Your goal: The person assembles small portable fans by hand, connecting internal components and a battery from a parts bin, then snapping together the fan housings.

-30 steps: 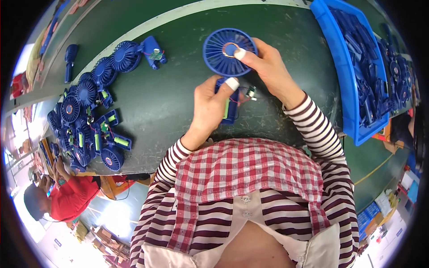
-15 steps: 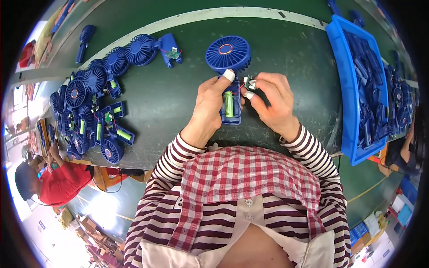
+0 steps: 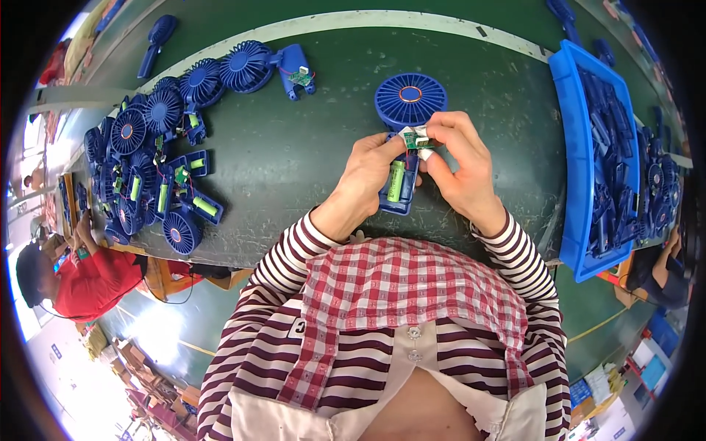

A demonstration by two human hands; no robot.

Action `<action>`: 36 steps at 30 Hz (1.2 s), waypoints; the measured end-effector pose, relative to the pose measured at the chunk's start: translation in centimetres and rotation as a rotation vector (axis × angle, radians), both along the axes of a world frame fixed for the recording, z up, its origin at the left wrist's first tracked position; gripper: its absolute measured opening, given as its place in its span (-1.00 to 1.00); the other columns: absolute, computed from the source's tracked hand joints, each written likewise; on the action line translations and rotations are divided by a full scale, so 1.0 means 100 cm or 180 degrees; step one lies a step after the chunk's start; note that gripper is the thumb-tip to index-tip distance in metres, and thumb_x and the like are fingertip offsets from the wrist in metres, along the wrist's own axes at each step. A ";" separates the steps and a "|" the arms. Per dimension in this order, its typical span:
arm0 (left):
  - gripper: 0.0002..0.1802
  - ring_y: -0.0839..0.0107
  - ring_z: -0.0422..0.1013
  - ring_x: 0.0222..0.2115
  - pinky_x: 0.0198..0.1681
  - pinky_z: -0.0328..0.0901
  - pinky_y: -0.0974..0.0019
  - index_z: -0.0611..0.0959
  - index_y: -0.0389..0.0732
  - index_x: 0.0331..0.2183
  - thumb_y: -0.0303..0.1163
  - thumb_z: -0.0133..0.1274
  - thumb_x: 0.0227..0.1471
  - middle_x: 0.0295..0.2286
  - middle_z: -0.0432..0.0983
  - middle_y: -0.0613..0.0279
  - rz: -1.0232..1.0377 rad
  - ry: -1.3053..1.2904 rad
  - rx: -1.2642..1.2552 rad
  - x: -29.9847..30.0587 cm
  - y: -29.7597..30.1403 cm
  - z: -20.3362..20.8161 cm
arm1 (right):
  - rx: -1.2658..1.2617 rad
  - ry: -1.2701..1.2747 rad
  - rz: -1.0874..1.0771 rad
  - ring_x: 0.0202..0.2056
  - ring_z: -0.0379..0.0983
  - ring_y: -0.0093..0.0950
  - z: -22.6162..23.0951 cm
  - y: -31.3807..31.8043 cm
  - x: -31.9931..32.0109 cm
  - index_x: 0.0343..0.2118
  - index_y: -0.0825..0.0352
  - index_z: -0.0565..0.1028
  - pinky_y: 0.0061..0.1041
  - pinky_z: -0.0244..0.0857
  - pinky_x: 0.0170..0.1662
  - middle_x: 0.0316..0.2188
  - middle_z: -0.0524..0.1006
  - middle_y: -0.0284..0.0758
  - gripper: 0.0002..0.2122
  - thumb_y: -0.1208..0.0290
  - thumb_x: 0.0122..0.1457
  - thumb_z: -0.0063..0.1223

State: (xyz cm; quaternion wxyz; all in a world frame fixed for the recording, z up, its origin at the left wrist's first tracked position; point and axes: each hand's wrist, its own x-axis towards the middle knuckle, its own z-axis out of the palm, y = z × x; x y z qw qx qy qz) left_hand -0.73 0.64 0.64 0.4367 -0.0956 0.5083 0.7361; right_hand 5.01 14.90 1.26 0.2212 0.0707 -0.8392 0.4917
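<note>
Your left hand point(image 3: 371, 165) and right hand point(image 3: 460, 158) pinch a small circuit board point(image 3: 413, 137) over the blue fan point(image 3: 406, 125) lying on the bench point(image 3: 294, 140); a blue bin point(image 3: 581, 147) sits right of the fan.

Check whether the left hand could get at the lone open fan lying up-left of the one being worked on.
Probably yes, once freed: the left hand grips the blue fan, but only bare green table lies between it and the lone open fan.

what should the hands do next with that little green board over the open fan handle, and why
Probably lower the small green circuit board into the open handle of the blue fan. Both the left hand and right hand pinch it just above the handle, where a green battery already sits.
</note>
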 end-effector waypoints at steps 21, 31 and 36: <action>-0.73 0.46 0.43 -0.46 -0.39 0.34 0.40 0.53 -0.30 -0.36 -0.31 -0.17 0.10 -0.45 0.50 0.18 0.0634 -0.0175 0.0149 0.003 0.007 0.001 | 0.1551 0.1101 -0.0523 -0.33 0.42 -0.33 -0.010 -0.008 0.013 -0.51 0.37 0.47 -0.09 0.15 -0.02 -0.37 0.49 -0.27 -0.81 0.61 -0.31 0.14; -0.78 0.51 0.37 -0.55 -0.49 0.29 0.41 0.52 -0.32 -0.39 -0.37 -0.14 0.08 -0.51 0.44 0.26 0.0676 -0.0121 0.0242 0.006 0.010 0.004 | 0.1590 0.0988 -0.0391 -0.30 0.43 -0.40 -0.012 -0.002 0.009 -0.54 0.32 0.49 -0.09 0.06 0.05 -0.44 0.49 -0.37 -0.85 0.58 -0.28 0.15; -0.79 0.51 0.37 -0.57 -0.52 0.29 0.41 0.52 -0.34 -0.39 -0.37 -0.11 0.06 -0.53 0.44 0.25 0.0543 -0.0116 0.0084 0.004 0.011 0.004 | 0.1359 0.0480 -0.0027 -0.31 0.43 -0.28 0.001 0.005 0.008 -0.53 0.40 0.44 -0.31 0.26 -0.17 -0.36 0.47 -0.24 -0.86 0.65 -0.26 0.07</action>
